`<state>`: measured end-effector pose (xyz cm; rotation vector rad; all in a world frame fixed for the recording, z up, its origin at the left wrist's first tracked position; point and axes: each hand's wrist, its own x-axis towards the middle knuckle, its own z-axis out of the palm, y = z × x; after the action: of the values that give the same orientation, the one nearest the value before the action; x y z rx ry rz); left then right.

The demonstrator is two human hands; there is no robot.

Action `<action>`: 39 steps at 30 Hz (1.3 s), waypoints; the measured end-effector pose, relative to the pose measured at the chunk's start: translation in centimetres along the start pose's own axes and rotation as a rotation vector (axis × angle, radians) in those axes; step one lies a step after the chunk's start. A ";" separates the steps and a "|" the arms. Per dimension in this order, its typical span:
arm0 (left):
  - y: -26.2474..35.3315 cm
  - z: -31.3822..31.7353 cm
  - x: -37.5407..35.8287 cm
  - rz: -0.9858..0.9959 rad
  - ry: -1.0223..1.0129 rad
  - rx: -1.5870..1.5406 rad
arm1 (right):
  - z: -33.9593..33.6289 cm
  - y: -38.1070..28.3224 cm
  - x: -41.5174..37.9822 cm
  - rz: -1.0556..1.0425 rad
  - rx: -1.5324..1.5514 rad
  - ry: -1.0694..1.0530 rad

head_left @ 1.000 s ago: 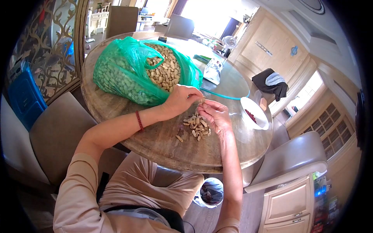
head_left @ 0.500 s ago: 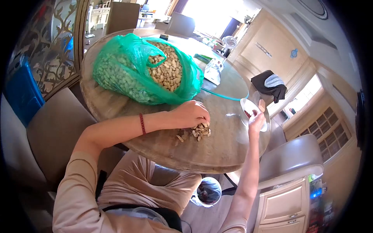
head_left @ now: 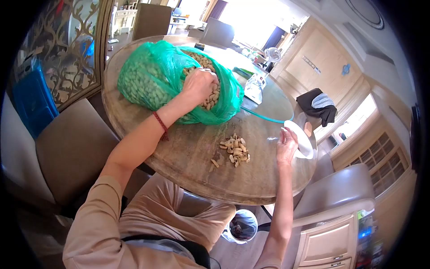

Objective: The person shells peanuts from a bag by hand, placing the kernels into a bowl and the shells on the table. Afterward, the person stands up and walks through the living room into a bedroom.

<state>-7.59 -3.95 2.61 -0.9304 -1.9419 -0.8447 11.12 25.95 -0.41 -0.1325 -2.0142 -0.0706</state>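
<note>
Bare counter (head_left: 192,152) is left between the green bag (head_left: 148,80) of peanuts (head_left: 210,96) and the near edge, broken only by a shell pile (head_left: 235,150). The left hand (head_left: 199,85) is plunged into the peanuts, its grip hidden. The right hand (head_left: 286,145) is rested loosely open beside the white bowl (head_left: 302,141) at the counter's right rim.

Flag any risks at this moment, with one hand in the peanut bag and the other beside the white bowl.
1. The white bowl sits at the table's edge by the right hand; a nudge could tip it off.
2. The left hand digs in the open green bag; peanuts may spill.
3. The loose shell pile could scatter if an arm sweeps across it.
</note>
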 end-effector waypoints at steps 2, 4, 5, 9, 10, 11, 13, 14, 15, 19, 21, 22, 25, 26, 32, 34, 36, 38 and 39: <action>0.1 0.0 0.0 -0.006 -0.103 0.069 | 0.2 -2.0 0.6 0.015 0.086 -0.005; 0.9 0.0 -0.4 -0.018 -0.229 0.144 | -0.1 -4.3 1.4 0.052 0.239 -0.035; 1.3 0.3 -0.5 -0.020 -0.230 0.144 | -0.3 -5.4 1.7 0.051 0.240 -0.037; 1.7 1.8 -1.1 0.042 -0.264 0.159 | -0.2 -8.1 2.5 0.051 0.354 -0.045; 1.5 2.0 -0.9 0.041 -0.264 0.105 | -0.1 -8.6 2.7 0.018 0.355 -0.033; 1.3 2.2 -0.8 0.041 -0.265 0.050 | -0.1 -9.1 2.9 -0.014 0.356 -0.021; 1.3 2.1 -1.0 0.064 -0.240 0.029 | 0.1 -9.9 3.4 0.005 0.383 -0.036; 1.3 2.1 -1.1 0.086 -0.218 0.009 | 0.4 -10.1 3.6 0.006 0.401 -0.027; 1.2 2.2 -1.2 0.086 -0.217 0.009 | 0.6 -10.3 3.8 0.007 0.420 -0.017; 1.1 2.2 -1.3 0.084 -0.167 -0.012 | 1.2 -10.9 3.9 0.020 0.455 0.001; 1.2 2.0 -1.4 0.067 -0.174 0.002 | 1.4 -10.9 3.2 -0.057 0.411 0.031; 1.4 1.9 -1.4 0.074 -0.160 0.024 | 1.6 -10.8 2.8 -0.058 0.413 0.030; 1.5 1.6 -1.4 0.072 -0.162 0.060 | 1.6 -10.4 2.0 -0.021 0.410 -0.045; 1.6 1.5 -1.4 0.063 -0.179 0.072 | 1.6 -10.3 1.9 -0.019 0.406 -0.049; 2.0 0.0 -0.7 -0.213 -0.084 -0.695 | 0.7 -10.9 2.1 -0.005 0.460 0.035; 3.6 -0.6 -0.9 -0.340 -0.179 -1.051 | -0.1 -11.7 2.2 0.003 0.477 0.055; 5.2 -0.6 -1.3 -0.476 -0.274 -1.409 | -0.8 -12.6 2.4 0.107 0.615 -0.036; 6.3 -0.4 -1.8 -0.451 -0.387 -1.462 | -0.7 -12.8 2.4 0.181 0.723 -0.110; 6.7 -0.1 -2.1 -0.453 -0.389 -1.464 | -0.6 -12.8 2.3 0.254 0.834 -0.182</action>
<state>-1.08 -1.28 2.27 -1.4954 -1.6377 -2.6641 9.05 13.28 2.08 0.1455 -2.0298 0.9578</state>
